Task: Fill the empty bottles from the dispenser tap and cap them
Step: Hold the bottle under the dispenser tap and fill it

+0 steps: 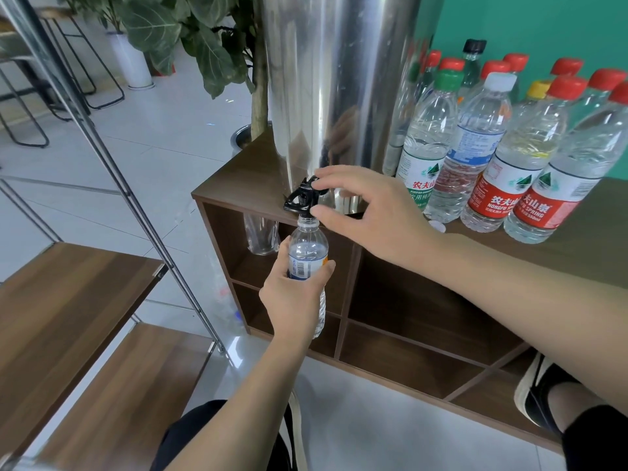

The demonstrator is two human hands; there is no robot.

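At far left, wood-grain stair treads run under a slanted polished metal rail. Behind them stands a broad-leaved potted plant.

The left hand grips a clear plastic bottle around its labelled midsection, fingers curled about the barrel. The bottle's long axis is close to vertical, tilted slightly, with the uncapped mouth pointing up and sitting directly beneath the spout of the black plastic tap. The bottle is held in the air in front of the open shelf compartments, below the counter edge. Its lower body is ribbed and transparent; the water level cannot be judged.

The tap projects from the base of a tall cylindrical dispenser of mirror-finish stainless steel, standing on the dark wood-laminate counter. The right hand pinches the tap lever between thumb and forefinger.

To the right, a cluster of capped bottles stands upright on the counter, clear and ribbed, with red, green, white, yellow and black caps. A loose white cap lies just before them.
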